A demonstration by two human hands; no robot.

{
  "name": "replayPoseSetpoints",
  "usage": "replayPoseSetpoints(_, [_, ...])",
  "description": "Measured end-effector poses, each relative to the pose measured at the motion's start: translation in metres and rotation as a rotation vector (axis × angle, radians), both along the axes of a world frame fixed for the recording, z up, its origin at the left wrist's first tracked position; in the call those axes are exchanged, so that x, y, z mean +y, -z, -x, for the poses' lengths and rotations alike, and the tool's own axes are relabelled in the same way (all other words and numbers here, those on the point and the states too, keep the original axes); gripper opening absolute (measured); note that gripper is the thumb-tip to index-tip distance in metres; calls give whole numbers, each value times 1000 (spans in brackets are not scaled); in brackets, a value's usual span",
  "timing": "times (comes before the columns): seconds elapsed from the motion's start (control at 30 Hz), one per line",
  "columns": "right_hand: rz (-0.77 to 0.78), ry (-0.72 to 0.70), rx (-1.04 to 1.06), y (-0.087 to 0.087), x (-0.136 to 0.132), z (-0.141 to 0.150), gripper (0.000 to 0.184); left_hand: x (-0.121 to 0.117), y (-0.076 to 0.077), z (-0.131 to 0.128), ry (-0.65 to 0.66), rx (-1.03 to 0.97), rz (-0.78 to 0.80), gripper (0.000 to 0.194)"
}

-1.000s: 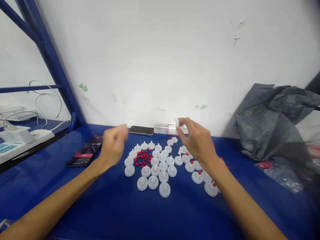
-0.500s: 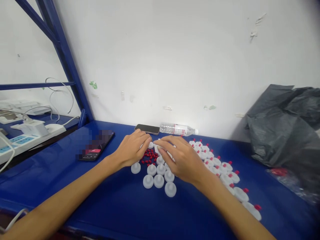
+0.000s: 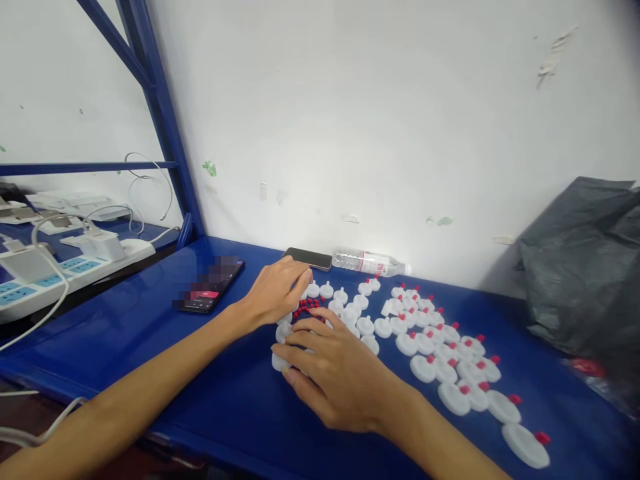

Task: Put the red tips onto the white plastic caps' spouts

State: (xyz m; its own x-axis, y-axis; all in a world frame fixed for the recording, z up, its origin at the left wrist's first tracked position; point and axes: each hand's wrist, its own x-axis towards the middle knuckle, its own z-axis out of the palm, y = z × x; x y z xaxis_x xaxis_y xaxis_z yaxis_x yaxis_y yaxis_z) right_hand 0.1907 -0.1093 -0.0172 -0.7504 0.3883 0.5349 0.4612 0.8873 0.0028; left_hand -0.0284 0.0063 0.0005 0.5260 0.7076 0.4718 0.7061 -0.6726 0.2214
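My right hand (image 3: 337, 373) lies palm down with fingers spread over white round caps with short spouts, touching a white cap (image 3: 280, 362) near its fingertips; others under it are partly hidden. Further back, my left hand (image 3: 277, 288) is curled with thumb and forefinger close together. Its fingertips are hidden, so what it holds cannot be made out. Small red tips (image 3: 307, 305) lie in a heap between the hands. More bare white caps (image 3: 353, 310) stand around the heap. To the right are several white caps with red tips (image 3: 455, 398) fitted on their spouts.
A clear plastic bottle (image 3: 370, 262) and a dark phone (image 3: 307, 259) lie by the wall. Another phone (image 3: 213, 287), lit, is left of my hands. A power strip (image 3: 75, 270) with cables sits far left, a grey plastic bag (image 3: 583, 267) far right.
My right hand has moved toward me and left, from beside my left hand onto the nearer white caps, and its fingers have spread. My left hand stays by the red heap. The view has shifted slightly left.
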Motion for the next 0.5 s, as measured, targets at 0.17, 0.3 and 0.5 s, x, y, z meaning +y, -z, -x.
replayPoseSetpoints(0.17, [12, 46, -66, -5, -3, 1, 28, -1, 0, -1, 10, 18, 12, 45])
replayPoseSetpoints(0.3, [-27, 101, -34, -22, -2, -12, 34, -3, 0, -2, 32, 19, 12, 45])
replayPoseSetpoints(0.5, [49, 527, 50, -47, 38, -89, 29, -2, -2, -1, 45, -14, -5, 44])
